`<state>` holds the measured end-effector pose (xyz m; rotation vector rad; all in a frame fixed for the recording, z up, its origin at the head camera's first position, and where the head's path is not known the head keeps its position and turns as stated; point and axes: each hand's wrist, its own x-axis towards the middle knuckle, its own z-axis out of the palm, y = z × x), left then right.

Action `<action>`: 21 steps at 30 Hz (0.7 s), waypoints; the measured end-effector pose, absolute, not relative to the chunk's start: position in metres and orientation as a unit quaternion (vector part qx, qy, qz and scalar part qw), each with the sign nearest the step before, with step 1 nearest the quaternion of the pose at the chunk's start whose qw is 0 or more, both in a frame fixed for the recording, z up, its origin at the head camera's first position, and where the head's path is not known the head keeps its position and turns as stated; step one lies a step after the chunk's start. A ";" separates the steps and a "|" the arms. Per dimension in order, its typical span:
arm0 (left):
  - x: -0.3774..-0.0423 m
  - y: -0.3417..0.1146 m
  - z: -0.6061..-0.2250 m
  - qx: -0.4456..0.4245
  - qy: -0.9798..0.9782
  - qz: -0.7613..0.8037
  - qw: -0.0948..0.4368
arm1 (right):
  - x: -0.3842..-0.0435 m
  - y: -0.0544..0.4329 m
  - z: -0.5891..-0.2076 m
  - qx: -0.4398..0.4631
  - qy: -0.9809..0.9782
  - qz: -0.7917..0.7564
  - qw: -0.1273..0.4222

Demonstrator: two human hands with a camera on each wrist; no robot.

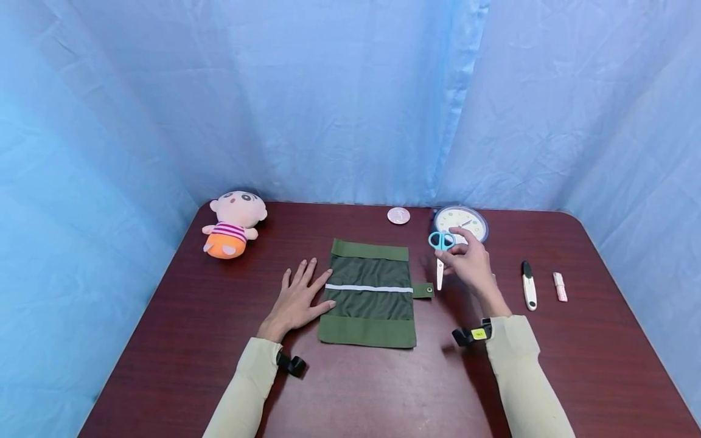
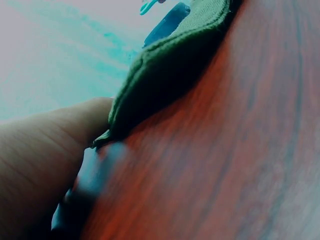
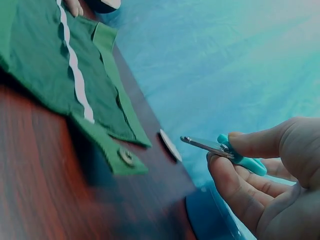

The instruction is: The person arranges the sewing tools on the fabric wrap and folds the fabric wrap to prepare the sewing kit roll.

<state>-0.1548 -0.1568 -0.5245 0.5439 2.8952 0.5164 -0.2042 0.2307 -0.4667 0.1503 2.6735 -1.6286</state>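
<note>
Head | dark-red table (image 1: 378,389) | blue curtains (image 1: 328,103) on three sides | left grip (image 1: 297,303) spread | right grip (image 1: 471,264) pinching scissors (image 1: 440,274)

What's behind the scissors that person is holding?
In the head view, a round, blue-rimmed clock shows partly behind the scissors. They and the right grip cover some of its lower part, which cannot be seen.

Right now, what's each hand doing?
Left hand: open on the table, thumb touching the green pouch.
Right hand: closed, holding the scissors.
</note>
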 end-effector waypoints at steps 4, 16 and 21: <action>-0.155 -0.157 -0.525 0.182 0.965 0.170 0.076 | -0.207 0.223 -0.463 0.052 0.843 -0.535 0.004; -0.156 -0.156 -0.525 0.184 0.965 0.169 0.074 | -0.218 0.200 -0.458 0.038 0.803 -0.595 0.018; -0.155 -0.156 -0.525 0.184 0.965 0.172 0.073 | -0.222 0.186 -0.455 0.031 0.797 -0.603 0.029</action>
